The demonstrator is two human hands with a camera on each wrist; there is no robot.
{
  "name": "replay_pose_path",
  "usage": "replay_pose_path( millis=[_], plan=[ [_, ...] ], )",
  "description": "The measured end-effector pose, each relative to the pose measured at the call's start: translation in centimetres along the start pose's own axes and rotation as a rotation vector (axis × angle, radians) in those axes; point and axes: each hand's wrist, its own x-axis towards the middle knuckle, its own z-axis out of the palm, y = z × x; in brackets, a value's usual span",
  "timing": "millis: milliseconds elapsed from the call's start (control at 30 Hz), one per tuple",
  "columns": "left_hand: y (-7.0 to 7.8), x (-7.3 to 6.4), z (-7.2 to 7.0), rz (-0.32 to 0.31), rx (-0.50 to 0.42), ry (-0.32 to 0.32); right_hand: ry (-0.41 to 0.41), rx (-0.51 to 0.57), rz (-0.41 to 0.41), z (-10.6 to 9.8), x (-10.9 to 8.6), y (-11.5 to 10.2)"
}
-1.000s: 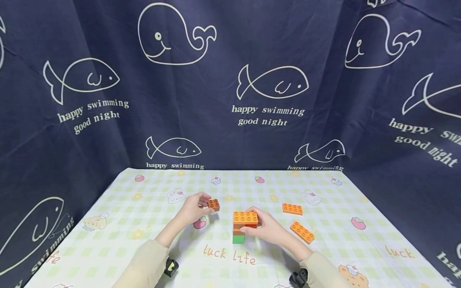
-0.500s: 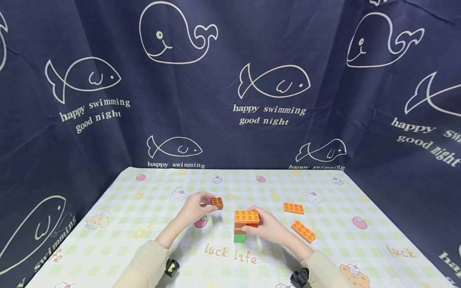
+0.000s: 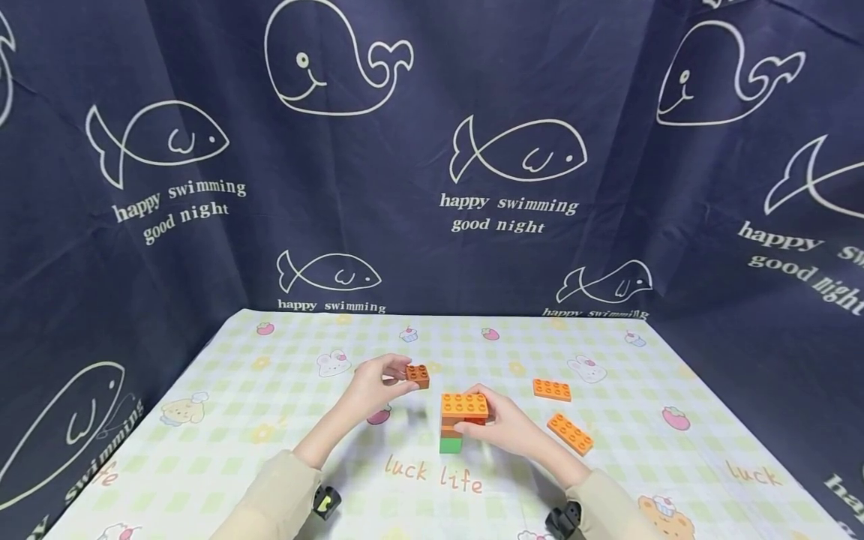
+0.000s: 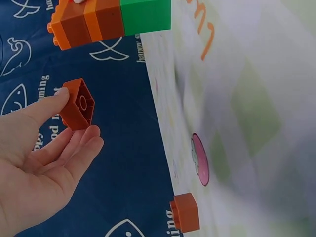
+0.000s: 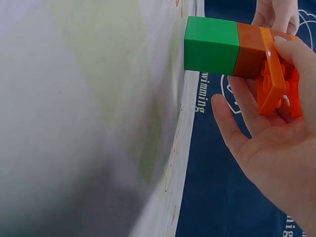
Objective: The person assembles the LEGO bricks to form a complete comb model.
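Observation:
My left hand (image 3: 373, 386) pinches a small brown toy building brick (image 3: 418, 376) between thumb and fingertips, above the table. In the left wrist view the brick's hollow underside (image 4: 85, 102) faces right. Just right of it stands a brick tower (image 3: 451, 445), green at the bottom, with brown and orange layers above and a wide orange studded brick (image 3: 464, 405) on top. My right hand (image 3: 502, 421) grips the tower's upper layers from the right, thumb at the front. An orange piece (image 5: 274, 86) sticks out sideways from the tower toward that palm.
Two orange bricks lie right of the tower, one farther back (image 3: 552, 390) and one nearer (image 3: 570, 433). Another brown brick (image 4: 185, 213) rests on the table in the left wrist view. A patterned cloth (image 3: 283, 405) covers the table; a dark blue curtain (image 3: 418, 247) hangs behind.
My left hand has carried the brown brick to the right and a little upward, closer to the tower. My right hand keeps its hold on the tower; the head view has shifted slightly.

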Motion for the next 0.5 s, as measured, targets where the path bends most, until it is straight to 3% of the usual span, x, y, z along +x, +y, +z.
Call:
replay_pose_path(
  millis=[500],
  plan=[
    [1.6, -0.3, 0.3, 0.060, -0.087, -0.019, -0.012, 0.024, -0.012, -0.1, -0.2, -0.1]
  ],
)
